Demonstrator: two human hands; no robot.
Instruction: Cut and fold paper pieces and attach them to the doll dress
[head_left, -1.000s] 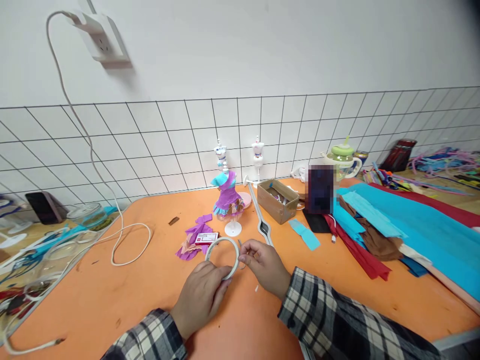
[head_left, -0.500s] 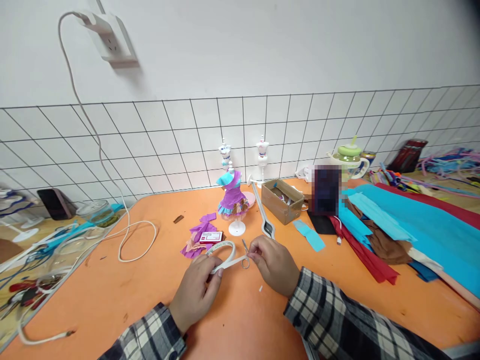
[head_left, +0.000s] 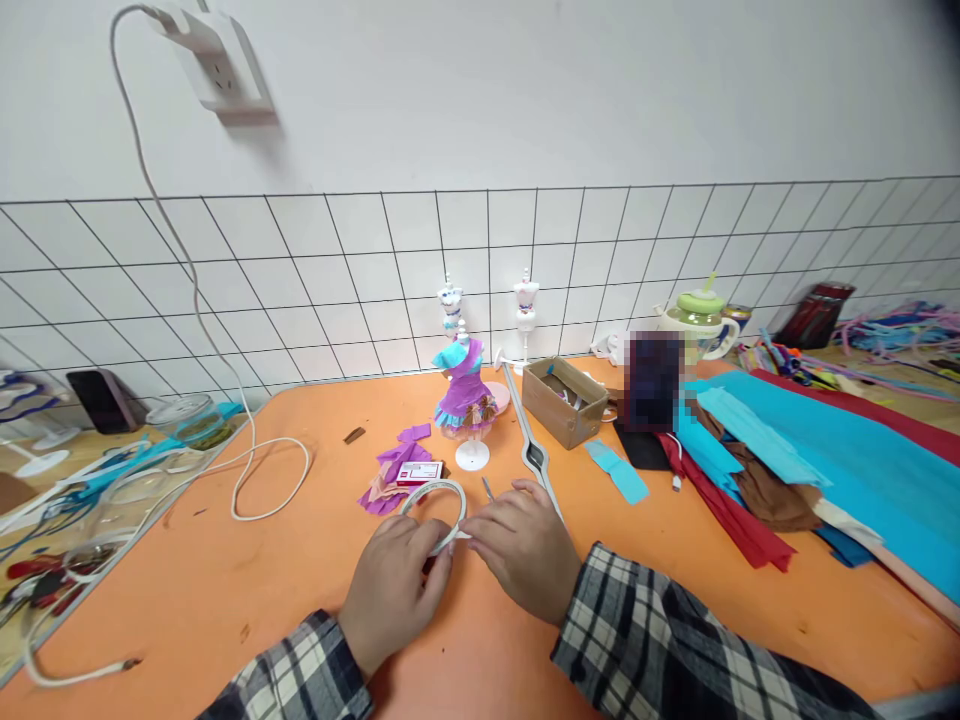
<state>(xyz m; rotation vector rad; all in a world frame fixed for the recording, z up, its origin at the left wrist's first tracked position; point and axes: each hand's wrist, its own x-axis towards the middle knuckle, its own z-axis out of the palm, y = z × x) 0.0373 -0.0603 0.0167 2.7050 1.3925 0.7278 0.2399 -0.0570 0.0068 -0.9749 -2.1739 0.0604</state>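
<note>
My left hand (head_left: 397,578) is closed round the lower edge of a roll of white tape (head_left: 454,497), which stands tilted above the orange mat. Close to the roll, my right hand (head_left: 525,550) pinches the tape's short loose end (head_left: 463,535) between thumb and fingers. Small scissors (head_left: 487,488) lie behind my right hand; only a blade tip shows. Beyond the roll, a small white dress form (head_left: 472,456) wears a purple and blue paper dress (head_left: 463,388). A red and white small box (head_left: 420,473) rests on purple crepe paper scraps (head_left: 396,460).
A cardboard box (head_left: 566,400) stands behind my right hand, with a grey strap-like object (head_left: 534,455) beside it. Folded blue crepe paper (head_left: 847,450) covers the right side. A white cable (head_left: 247,460) loops at left. Two more dress forms (head_left: 526,300) stand by the wall.
My right hand has moved left to the tape roll, and the stretch of tape between my hands has shortened. It covers most of the scissors now. My left hand keeps its hold.
</note>
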